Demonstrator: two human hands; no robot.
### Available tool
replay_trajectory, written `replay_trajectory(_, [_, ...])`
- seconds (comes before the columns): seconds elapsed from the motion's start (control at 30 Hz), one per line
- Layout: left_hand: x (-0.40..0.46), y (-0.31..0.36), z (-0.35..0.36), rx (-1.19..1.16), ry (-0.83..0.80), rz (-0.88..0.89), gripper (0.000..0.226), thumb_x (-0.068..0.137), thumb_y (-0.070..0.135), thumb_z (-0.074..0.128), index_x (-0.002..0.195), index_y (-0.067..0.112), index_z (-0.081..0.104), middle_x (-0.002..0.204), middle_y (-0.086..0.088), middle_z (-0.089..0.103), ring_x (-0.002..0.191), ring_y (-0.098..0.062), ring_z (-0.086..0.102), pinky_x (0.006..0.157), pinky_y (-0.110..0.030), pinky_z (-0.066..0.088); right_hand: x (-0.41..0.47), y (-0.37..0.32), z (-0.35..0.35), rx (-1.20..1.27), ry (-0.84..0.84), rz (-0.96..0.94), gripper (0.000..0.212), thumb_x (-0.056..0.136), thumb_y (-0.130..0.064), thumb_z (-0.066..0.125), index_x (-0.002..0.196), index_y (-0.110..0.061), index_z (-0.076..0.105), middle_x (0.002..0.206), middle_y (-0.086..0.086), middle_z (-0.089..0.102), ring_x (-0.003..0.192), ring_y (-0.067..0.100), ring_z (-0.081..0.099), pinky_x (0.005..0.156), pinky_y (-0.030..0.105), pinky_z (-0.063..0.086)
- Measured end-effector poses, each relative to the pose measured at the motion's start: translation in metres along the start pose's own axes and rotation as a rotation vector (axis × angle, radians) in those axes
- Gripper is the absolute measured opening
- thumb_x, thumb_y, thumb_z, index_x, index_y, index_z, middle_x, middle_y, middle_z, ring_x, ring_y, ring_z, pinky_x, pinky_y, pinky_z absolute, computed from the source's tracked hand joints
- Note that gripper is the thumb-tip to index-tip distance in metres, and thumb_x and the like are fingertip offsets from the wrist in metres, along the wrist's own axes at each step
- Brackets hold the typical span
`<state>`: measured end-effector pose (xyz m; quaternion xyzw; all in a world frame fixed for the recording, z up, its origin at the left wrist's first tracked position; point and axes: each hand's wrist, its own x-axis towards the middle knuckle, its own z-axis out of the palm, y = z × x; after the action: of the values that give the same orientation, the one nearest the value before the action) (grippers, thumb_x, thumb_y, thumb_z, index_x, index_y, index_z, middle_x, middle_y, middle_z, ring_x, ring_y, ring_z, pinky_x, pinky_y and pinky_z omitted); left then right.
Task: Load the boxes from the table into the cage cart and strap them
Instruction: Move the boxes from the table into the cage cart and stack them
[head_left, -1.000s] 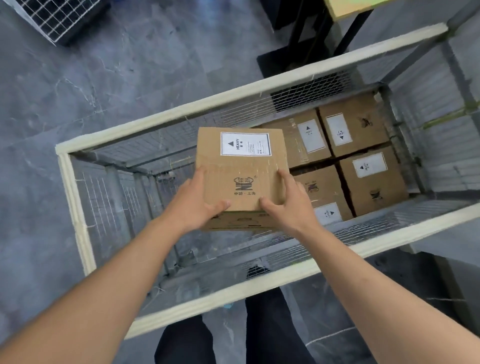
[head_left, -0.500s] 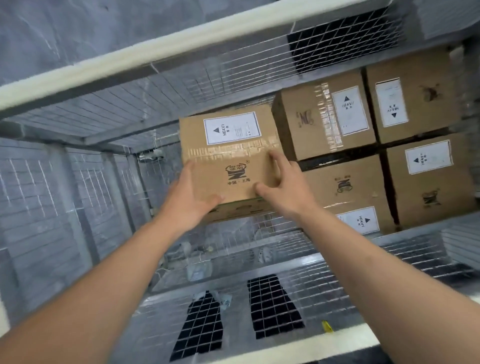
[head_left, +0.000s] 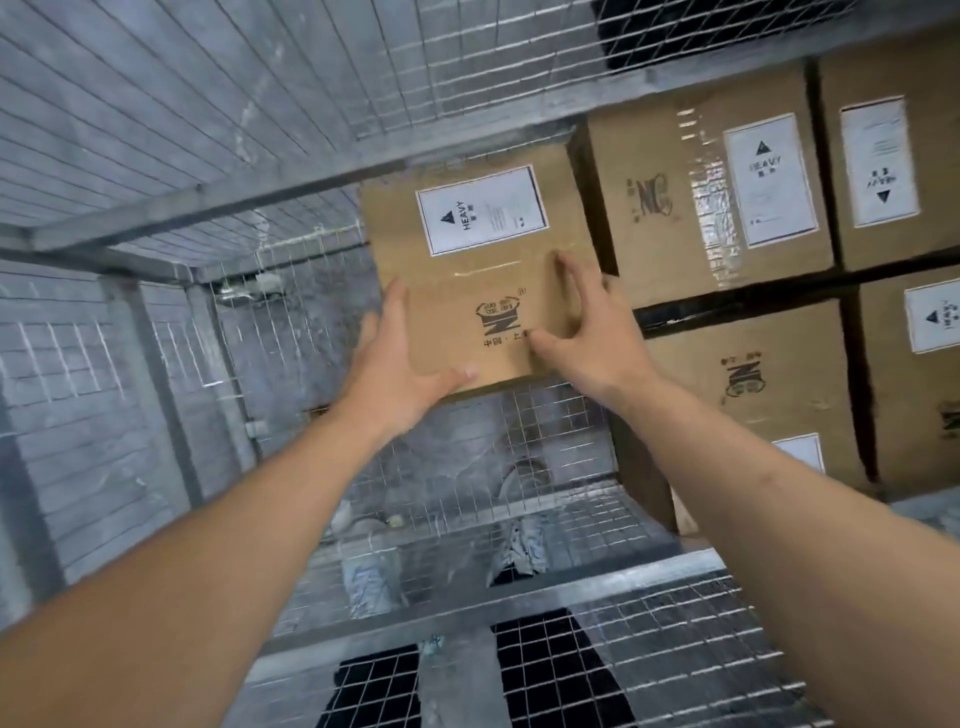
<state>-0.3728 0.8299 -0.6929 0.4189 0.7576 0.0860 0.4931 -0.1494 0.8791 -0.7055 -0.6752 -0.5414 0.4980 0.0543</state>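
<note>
A brown cardboard box (head_left: 467, 270) with a white HEAVY label is deep inside the wire cage cart (head_left: 291, 171), close to the far mesh wall. My left hand (head_left: 400, 364) grips its left near corner, thumb on top. My right hand (head_left: 587, 322) grips its right near edge, fingers spread over the top. To its right lie several more boxes: one with tape and a label (head_left: 717, 202), one at the far right (head_left: 893, 166), and two nearer ones (head_left: 748, 384), (head_left: 924, 374).
The cart's mesh floor (head_left: 519, 457) shows below the held box, with grey floor beneath it. A mesh side wall (head_left: 93, 395) stands at the left, and the near mesh wall (head_left: 597, 623) crosses the bottom, with dark trouser legs seen through it.
Both hands have carried the box from above the cart's rim down and away into the cage, toward the far wall beside the stacked boxes. The view has dipped inside the cart.
</note>
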Motion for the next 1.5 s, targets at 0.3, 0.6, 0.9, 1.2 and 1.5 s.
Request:
replay_trajectory(0.3, [-0.009, -0.002, 0.009, -0.056, 0.059, -0.002, 0.126, 0.073, 0.038, 0.089, 0.162, 0.048, 0.001, 0.160, 0.004, 0.028, 0.148, -0.018, 0.030, 0.120, -0.053, 0.029, -0.011, 0.006, 0.002, 0.027, 0.043, -0.084, 0.093, 0.087, -0.031, 0.078, 0.157, -0.053, 0.021, 0.157, -0.005, 0.028, 0.136, 0.017, 0.041, 0.113, 0.038, 0.040])
replay_trajectory(0.6, [0.008, 0.007, 0.016, 0.087, 0.085, 0.025, 0.113, 0.084, 0.036, 0.082, 0.166, 0.034, 0.004, 0.169, 0.005, -0.008, 0.157, -0.025, 0.012, 0.125, -0.054, 0.014, 0.009, 0.004, 0.012, -0.261, 0.046, -0.107, 0.088, 0.094, -0.036, 0.073, 0.160, -0.048, 0.017, 0.170, -0.005, -0.019, 0.159, 0.029, 0.005, 0.120, 0.047, 0.032])
replay_trajectory(0.9, [0.019, -0.002, 0.021, 0.729, -0.017, 0.367, 0.068, 0.107, 0.044, 0.042, 0.162, 0.042, 0.002, 0.170, 0.005, -0.022, 0.157, -0.027, -0.021, 0.128, -0.046, -0.009, 0.018, 0.002, 0.017, -0.687, 0.075, -0.319, 0.062, 0.106, -0.043, 0.050, 0.162, -0.030, 0.027, 0.173, 0.009, 0.008, 0.159, 0.034, 0.003, 0.128, 0.047, 0.011])
replay_trajectory(1.2, [0.004, 0.040, -0.016, 0.822, -0.110, 0.425, 0.068, 0.105, 0.039, 0.055, 0.164, 0.026, 0.023, 0.173, -0.007, 0.010, 0.158, -0.037, 0.012, 0.128, -0.048, 0.011, -0.004, -0.039, -0.005, -0.660, -0.011, -0.277, 0.060, 0.103, -0.034, 0.059, 0.156, -0.022, 0.037, 0.168, 0.011, 0.027, 0.154, 0.035, 0.026, 0.125, 0.047, 0.025])
replay_trajectory(1.5, [-0.080, 0.112, -0.098, 0.862, -0.099, 0.572, 0.056, 0.105, 0.044, 0.049, 0.155, 0.021, 0.041, 0.164, -0.005, 0.033, 0.150, -0.030, 0.031, 0.123, -0.050, 0.031, -0.108, -0.124, -0.050, -0.566, 0.073, -0.291, 0.053, 0.107, -0.042, 0.048, 0.154, -0.018, 0.046, 0.157, 0.007, 0.046, 0.143, 0.027, 0.043, 0.115, 0.043, 0.037])
